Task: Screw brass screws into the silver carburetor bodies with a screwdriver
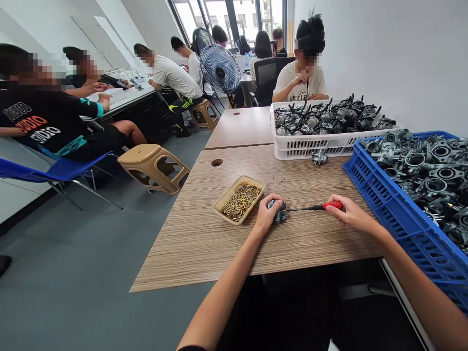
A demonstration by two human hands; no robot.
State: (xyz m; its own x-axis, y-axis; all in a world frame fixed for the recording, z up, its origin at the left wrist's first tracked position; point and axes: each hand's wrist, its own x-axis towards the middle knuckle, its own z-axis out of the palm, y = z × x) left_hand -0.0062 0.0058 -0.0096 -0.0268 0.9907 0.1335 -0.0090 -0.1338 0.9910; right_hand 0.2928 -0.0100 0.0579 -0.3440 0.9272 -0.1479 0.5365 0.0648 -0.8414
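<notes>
My left hand [269, 210] is closed around a grey metal carburetor body [281, 216] and holds it against the table. In my right hand [345, 210] is a screwdriver [331, 205] with a red and black handle. Its thin dark shaft points left, and the tip meets the right side of the carburetor; whether it sits in a screw is too small to tell. Just left of my left hand stands a shallow cream tray [218, 213] filled with small brass-coloured parts [239, 202].
On the right, a blue crate [387, 195] is heaped with metal carburetor bodies. Behind it stands a white crate [303, 146] of similar parts with black hoses. One loose carburetor [320, 157] lies before it. A co-worker [302, 80] sits across the table [190, 243]; a fan [220, 70] stands beyond.
</notes>
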